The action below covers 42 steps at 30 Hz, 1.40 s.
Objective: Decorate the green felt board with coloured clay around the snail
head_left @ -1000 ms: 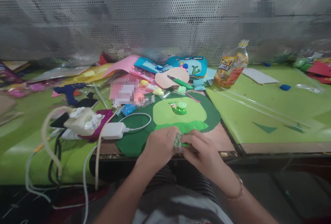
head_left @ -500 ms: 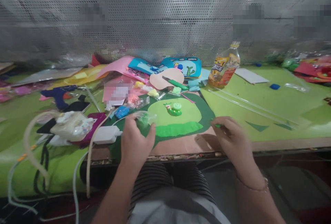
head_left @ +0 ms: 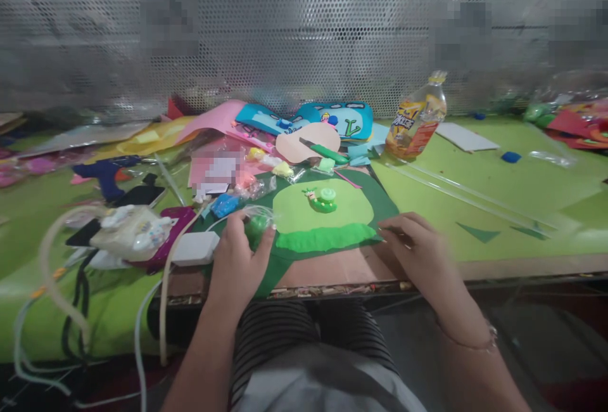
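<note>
Left hand: sits farther left in the frame, with the bagged green clay.
Right hand: sits farther right, parted from the left.
Bright green strip: lower edge now uncovered.

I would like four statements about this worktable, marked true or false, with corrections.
The left hand holds a clear plastic bag of green material. True.
The small green snail figure lies on a white rectangular board. False: it lies on the light green rounded sheet.
A tool with a green handle lies partly on a flat peach-coloured sheet. True.
The right hand grips a clear plastic bottle. False: it is near the bright green wavy strip.
</note>
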Each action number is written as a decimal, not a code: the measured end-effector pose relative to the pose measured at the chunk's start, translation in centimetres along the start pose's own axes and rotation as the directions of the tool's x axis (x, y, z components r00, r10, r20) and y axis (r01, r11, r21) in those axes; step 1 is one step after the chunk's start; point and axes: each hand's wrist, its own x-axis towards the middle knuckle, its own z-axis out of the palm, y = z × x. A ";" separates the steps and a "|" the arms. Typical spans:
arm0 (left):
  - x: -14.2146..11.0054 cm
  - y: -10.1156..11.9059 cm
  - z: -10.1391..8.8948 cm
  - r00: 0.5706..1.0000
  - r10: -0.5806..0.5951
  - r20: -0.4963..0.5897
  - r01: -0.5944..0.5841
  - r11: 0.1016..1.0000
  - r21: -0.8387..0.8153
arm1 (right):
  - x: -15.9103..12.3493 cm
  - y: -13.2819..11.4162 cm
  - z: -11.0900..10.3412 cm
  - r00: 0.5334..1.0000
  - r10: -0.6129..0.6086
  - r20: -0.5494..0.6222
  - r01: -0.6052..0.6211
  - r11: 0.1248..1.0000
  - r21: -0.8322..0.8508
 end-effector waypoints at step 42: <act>-0.7 1.4 -1.5 0.745 0.599 0.294 -0.590 0.797 -0.128 | -0.2 -10.7 2.4 0.775 -0.496 0.392 0.430 0.868 0.249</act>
